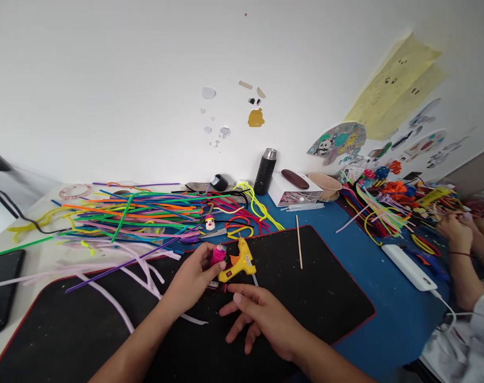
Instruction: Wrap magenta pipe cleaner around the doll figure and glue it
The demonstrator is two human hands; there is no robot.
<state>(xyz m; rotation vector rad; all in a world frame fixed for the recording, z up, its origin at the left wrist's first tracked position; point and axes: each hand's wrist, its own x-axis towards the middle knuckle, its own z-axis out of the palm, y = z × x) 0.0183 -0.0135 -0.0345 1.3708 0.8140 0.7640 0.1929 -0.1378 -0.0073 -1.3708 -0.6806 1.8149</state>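
My left hand (194,274) is closed round a small magenta coiled piece (218,255), whose upper end shows between thumb and fingers. Close to it on the right lies a yellow glue gun (240,264) with an orange trigger. My right hand (261,319) hovers below the glue gun, fingers spread, holding nothing I can see. A small dark item (216,286) with a pale label lies under my left hand, partly hidden. Beyond the glue gun are scissors (215,234) and a small white figure head (210,223).
A black mat (325,287) with red edging covers the blue table. Many coloured pipe cleaners (138,213) are heaped at left. A wooden stick (299,242), black thermos (265,173), white box (281,189) and white power strip (408,267) lie rightward. Another person's hands (457,234) are at far right.
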